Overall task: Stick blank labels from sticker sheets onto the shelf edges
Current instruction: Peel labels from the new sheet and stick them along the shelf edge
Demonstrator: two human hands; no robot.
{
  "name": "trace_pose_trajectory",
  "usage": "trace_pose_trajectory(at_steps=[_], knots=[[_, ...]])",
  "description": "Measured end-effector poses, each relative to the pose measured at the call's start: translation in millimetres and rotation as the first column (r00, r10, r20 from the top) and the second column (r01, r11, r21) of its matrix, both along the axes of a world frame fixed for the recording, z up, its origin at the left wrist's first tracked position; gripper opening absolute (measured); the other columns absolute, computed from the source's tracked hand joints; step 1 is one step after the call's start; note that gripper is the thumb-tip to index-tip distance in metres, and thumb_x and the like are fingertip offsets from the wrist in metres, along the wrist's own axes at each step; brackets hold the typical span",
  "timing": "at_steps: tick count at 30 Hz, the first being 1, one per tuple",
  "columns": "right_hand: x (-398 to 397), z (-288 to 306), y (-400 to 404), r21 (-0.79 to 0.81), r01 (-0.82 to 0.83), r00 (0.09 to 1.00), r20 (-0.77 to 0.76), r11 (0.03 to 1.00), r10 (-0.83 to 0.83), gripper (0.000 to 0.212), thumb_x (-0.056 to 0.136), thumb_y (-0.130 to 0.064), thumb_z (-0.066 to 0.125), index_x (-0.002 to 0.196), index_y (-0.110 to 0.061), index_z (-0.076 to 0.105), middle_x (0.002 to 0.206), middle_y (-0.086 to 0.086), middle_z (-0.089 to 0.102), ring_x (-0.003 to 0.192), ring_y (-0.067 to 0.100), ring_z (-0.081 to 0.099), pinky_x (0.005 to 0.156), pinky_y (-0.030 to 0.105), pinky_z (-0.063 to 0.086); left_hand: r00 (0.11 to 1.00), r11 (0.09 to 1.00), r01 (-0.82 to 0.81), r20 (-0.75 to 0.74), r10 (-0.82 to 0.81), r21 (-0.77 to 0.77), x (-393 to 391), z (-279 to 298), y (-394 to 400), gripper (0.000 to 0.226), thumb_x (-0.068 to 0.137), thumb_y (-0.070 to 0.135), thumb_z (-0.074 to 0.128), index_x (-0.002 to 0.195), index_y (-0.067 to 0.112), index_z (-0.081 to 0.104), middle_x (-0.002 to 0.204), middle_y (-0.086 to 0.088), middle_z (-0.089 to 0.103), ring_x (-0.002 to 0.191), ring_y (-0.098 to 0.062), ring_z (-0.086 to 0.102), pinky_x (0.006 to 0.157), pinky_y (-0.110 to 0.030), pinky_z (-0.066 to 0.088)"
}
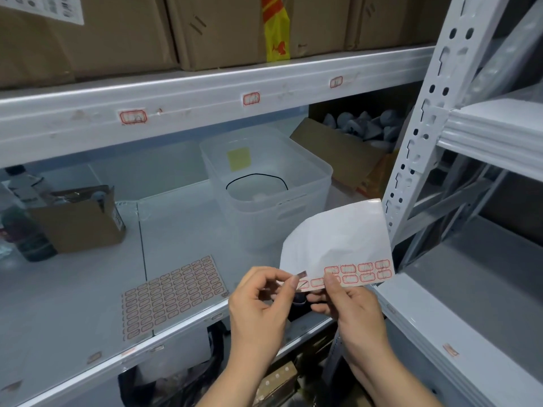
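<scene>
Sticker sheet (pixel 338 245), mostly stripped of labels, sits at lower centre-right of the frame, held up in front of the shelf. Your right hand (pixel 349 304) grips its lower edge, thumb pressed on the front face just beside the two rows of red-bordered labels remaining along the bottom. Your left hand (pixel 258 301) pinches one label (pixel 302 278) at the sheet's lower left corner between thumb and forefinger; that label appears partly lifted from the backing, though its far end is too small to read as free or attached.

Step in hand, as judged: peeling a single label off the sheet. The next move calls for drawing it fully clear without letting the adhesive fold on itself, then carrying it to a bare stretch of a shelf edge and pressing it flat.

Left of your hands, a second sheet (pixel 173 295), nearly full, lies flat on the middle shelf, touching its front lip. The edge below it (pixel 117 355) carries several labels, seen edge-on.

Farther back, a clear plastic bin (pixel 293 183) stands at centre, with an open cardboard box (pixel 79 224) at left.

At upper frame, the upper shelf edge (pixel 191 110) bears three labels, well apart from one another; cartons (pixel 223 27) rest above it.
</scene>
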State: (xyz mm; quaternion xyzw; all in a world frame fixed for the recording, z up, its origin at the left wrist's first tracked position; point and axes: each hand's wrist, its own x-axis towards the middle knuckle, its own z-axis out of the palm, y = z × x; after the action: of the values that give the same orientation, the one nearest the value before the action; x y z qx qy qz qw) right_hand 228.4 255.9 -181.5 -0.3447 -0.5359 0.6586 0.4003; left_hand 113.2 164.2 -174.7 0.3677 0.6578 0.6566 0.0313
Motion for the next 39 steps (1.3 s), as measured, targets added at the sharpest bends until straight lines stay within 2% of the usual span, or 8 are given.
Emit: trace_pose_trajectory(at_steps=[5,10,15,21,26,31,34,39], knots=[[19.6,-9.4,17.1,0.169,0.139,0.970,0.174,0.976,-0.168,0.035,0.093,-0.044,0.058,0.087,-0.016,0.080,0.074,-0.006,0.080,0.067,0.007,0.076,0.059,0.015,0.057,1.000,0.997,0.002,0.022,0.000,-0.081,8.5,-43.7,-2.0,0.024,0.078,0.011,0.088,0.077,0.033,0.078,0.076,0.008,0.068,0.063,-0.014,0.060,0.059,-0.016,0.047],[32.0,-17.0,34.3,0.211,0.245,0.918,0.263,0.946,-0.296,0.032,0.100,-0.032,0.060,0.076,-0.020,0.077,0.069,-0.012,0.078,0.062,0.006,0.073,0.061,0.024,0.056,0.999,0.976,-0.025,0.017,0.029,-0.216,8.9,-76.9,3.9,0.019,0.077,0.013,0.090,0.079,0.031,0.082,0.077,0.014,0.070,0.066,-0.013,0.064,0.057,-0.020,0.052],[36.0,-23.8,41.4,0.232,0.234,0.904,0.306,0.944,-0.299,0.031,0.100,-0.033,0.059,0.077,-0.022,0.077,0.071,-0.012,0.078,0.064,0.006,0.073,0.069,0.032,0.058,0.998,0.951,-0.033,0.041,0.048,-0.306,-1.4,-89.5,24.9,0.022,0.080,0.020,0.087,0.086,0.039,0.080,0.077,0.017,0.071,0.068,-0.011,0.064,0.061,-0.018,0.053],[39.4,-32.1,50.1,0.249,0.231,0.893,0.329,0.940,-0.307,0.033,0.097,-0.037,0.058,0.081,-0.017,0.078,0.070,-0.005,0.078,0.065,0.003,0.073,0.068,0.029,0.054,0.993,0.923,0.016,0.116,0.032,-0.383,-6.9,-103.3,56.2,0.023,0.085,0.025,0.082,0.091,0.046,0.076,0.076,0.015,0.073,0.071,0.003,0.066,0.061,-0.007,0.047],[41.8,-34.5,59.1,0.254,0.219,0.906,0.306,0.942,-0.293,0.045,0.089,-0.048,0.054,0.087,-0.011,0.079,0.078,-0.004,0.079,0.068,0.002,0.073,0.068,0.027,0.055,0.984,0.908,0.028,0.171,0.048,-0.417,-6.5,-111.1,80.2,0.025,0.086,0.027,0.080,0.088,0.050,0.072,0.074,0.024,0.072,0.064,-0.001,0.067,0.062,-0.013,0.054],[42.1,-40.8,64.8,0.235,0.214,0.913,0.296,0.948,-0.280,0.048,0.082,-0.056,0.053,0.083,-0.016,0.080,0.074,-0.005,0.079,0.066,0.006,0.073,0.067,0.028,0.055,0.975,0.892,-0.028,0.182,0.123,-0.451,-10.5,-117.8,91.8,0.011,0.087,0.026,0.080,0.095,0.033,0.081,0.078,0.039,0.067,0.067,0.005,0.066,0.061,-0.004,0.047],[42.6,-44.9,68.0,0.248,0.203,0.916,0.294,0.947,-0.273,0.047,0.083,-0.056,0.052,0.083,-0.017,0.079,0.075,-0.015,0.078,0.064,0.005,0.073,0.061,0.016,0.054,0.969,0.892,-0.049,0.196,0.152,-0.450,-12.3,-119.3,94.1,0.012,0.087,0.025,0.080,0.096,0.033,0.081,0.075,0.038,0.067,0.068,0.007,0.066,0.063,-0.003,0.048],[40.5,-48.8,70.5,0.245,0.189,0.926,0.278,0.951,-0.256,0.040,0.085,-0.050,0.054,0.080,-0.018,0.078,0.072,-0.016,0.078,0.061,0.004,0.072,0.061,0.010,0.053,0.961,0.895,-0.083,0.201,0.187,-0.438,-10.4,-121.3,97.7,0.015,0.086,0.022,0.081,0.099,0.029,0.082,0.066,0.033,0.068,0.067,0.010,0.065,0.061,-0.001,0.045]])
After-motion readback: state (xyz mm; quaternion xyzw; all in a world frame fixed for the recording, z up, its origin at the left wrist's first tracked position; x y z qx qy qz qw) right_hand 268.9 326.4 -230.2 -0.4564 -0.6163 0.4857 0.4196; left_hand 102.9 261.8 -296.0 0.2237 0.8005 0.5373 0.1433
